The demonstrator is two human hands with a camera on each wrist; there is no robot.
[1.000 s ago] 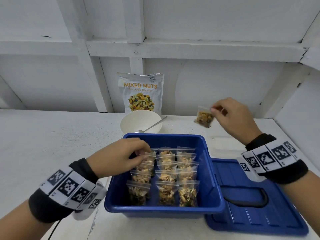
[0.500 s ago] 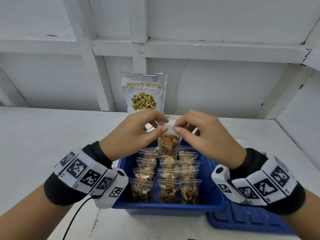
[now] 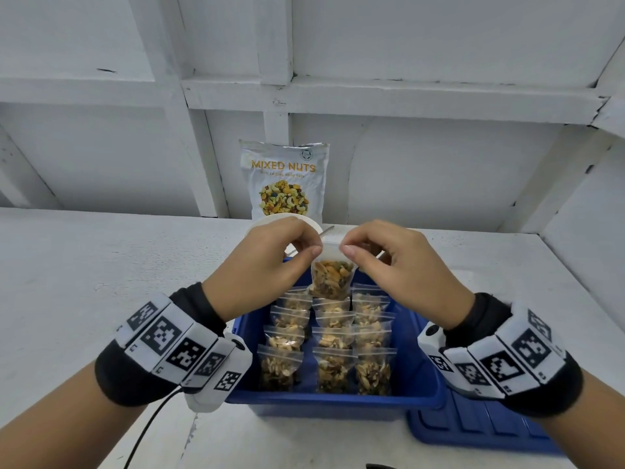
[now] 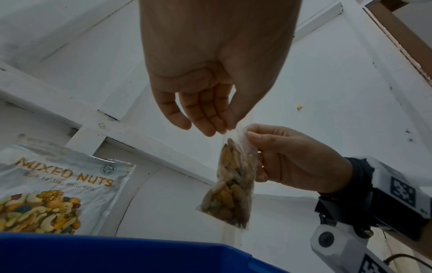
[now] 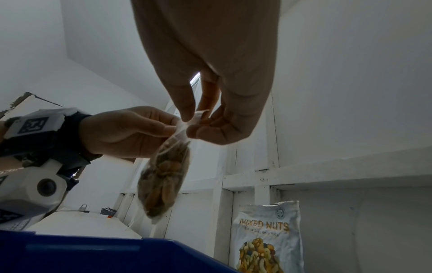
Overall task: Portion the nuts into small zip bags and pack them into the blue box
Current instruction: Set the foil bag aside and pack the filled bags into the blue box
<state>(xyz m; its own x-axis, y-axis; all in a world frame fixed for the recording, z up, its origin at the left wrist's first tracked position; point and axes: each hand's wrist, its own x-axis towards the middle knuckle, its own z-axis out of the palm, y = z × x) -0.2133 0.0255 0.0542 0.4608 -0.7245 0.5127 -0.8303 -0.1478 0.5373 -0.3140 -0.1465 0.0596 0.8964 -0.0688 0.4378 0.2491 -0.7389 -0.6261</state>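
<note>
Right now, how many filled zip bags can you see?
13: one held bag pinched by left hand and right hand over the blue box; twelve inside, three columns of four. Others may be hidden.

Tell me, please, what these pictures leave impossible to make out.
- Zip bag seal: head view, fingertips of the left hand and right hand cover it.
- White bowl contents: head view, left hand hides them.
- Blue lid: head view, right wrist and bottom edge cut it off.
</note>
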